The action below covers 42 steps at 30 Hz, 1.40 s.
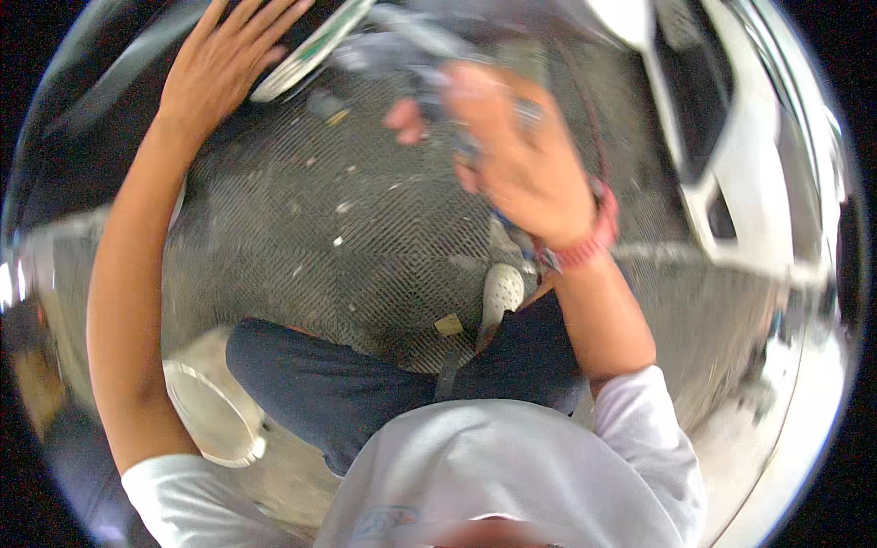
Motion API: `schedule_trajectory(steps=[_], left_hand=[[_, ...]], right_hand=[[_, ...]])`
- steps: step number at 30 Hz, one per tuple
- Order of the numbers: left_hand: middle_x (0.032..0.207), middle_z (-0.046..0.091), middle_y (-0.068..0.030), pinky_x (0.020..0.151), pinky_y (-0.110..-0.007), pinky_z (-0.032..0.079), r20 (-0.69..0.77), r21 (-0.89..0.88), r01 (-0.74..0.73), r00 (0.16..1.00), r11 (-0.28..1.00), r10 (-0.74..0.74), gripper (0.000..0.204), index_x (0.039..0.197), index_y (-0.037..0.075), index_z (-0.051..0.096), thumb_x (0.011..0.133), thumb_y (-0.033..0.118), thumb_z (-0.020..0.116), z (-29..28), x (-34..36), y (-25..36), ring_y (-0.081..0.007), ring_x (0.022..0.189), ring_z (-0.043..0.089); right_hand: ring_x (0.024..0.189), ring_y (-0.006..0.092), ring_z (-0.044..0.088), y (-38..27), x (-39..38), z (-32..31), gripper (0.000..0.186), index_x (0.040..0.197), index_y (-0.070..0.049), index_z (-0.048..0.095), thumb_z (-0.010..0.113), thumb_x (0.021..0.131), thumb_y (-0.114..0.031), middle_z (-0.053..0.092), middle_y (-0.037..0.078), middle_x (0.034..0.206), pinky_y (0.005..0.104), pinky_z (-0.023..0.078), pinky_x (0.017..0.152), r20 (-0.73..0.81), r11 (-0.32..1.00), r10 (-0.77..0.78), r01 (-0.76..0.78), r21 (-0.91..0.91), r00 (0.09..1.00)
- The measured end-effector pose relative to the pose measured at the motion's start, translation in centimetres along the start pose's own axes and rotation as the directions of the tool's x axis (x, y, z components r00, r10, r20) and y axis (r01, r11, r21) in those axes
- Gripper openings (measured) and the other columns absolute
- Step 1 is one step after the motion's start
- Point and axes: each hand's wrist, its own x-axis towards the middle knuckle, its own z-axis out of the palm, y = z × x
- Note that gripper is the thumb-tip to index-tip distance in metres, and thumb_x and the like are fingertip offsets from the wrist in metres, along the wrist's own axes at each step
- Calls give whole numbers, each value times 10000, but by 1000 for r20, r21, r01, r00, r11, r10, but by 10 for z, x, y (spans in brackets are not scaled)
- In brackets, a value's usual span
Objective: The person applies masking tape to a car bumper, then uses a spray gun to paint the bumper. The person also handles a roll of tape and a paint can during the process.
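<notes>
Though blurred, the grey tool (432, 102) points up-left lengthwise | right hand (525, 151) gripping it | left hand (219, 64) spread

Passage is available over the dark ridged floor (365, 210) between the bare left forearm (137, 265) and bare right hand (534, 169), the long white-and-green strip (315, 53) obstructing the far end.

A dark ribbed mat (274, 201) spreads around the white clog (502, 290), bearing a yellowish square piece (449, 325) just left of that clog, pale scraps (338, 242) farther left and ahead of it, and a small dark yellow-edged object (329, 108) farthest ahead-left.
</notes>
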Motion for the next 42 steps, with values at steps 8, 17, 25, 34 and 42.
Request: schedule_trajectory(steps=[8,17,25,34,42], left_hand=[[1589,598,-5,1313,-483,248,626,-234,167,779,958,17,515,1572,142,560,1087,307,521,27,-37,16,-206,1537,455],[1829,269,30,1391,-451,41,590,-41,-120,798,992,120,740,1755,124,276,1138,476,486,88,-132,31,-180,1703,136],[1770,378,-99,1356,-474,233,582,-172,56,811,983,55,738,1709,75,367,1095,385,632,91,-173,18,-261,1658,291],[1777,398,-111,1375,-534,106,-237,-163,25,969,986,-63,763,1680,47,426,1053,456,571,5,-41,-1,-265,1682,280],[1874,-14,48,1403,-407,35,487,107,-137,871,985,68,903,1791,144,38,1097,425,542,78,-169,43,-151,1718,4]], right_hand=[[926,463,749,-91,37,42,580,1326,-74,773,587,1100,-575,788,258,985,494,613,866,237,860,56,74,-505,970],[976,503,747,-130,-11,99,638,1303,-98,783,553,1065,-643,781,284,995,560,605,909,125,806,209,-98,-584,970],[912,493,758,-111,-29,115,616,1265,-63,790,606,1049,-610,764,302,911,563,616,862,66,892,145,-102,-439,987],[912,489,755,-99,-41,109,622,1236,-45,791,604,1052,-609,768,305,961,574,608,850,86,884,143,-88,-460,986],[995,446,773,-105,-31,81,484,1344,-13,746,702,1070,-409,788,270,1097,464,604,901,-81,954,-57,30,-298,995]])
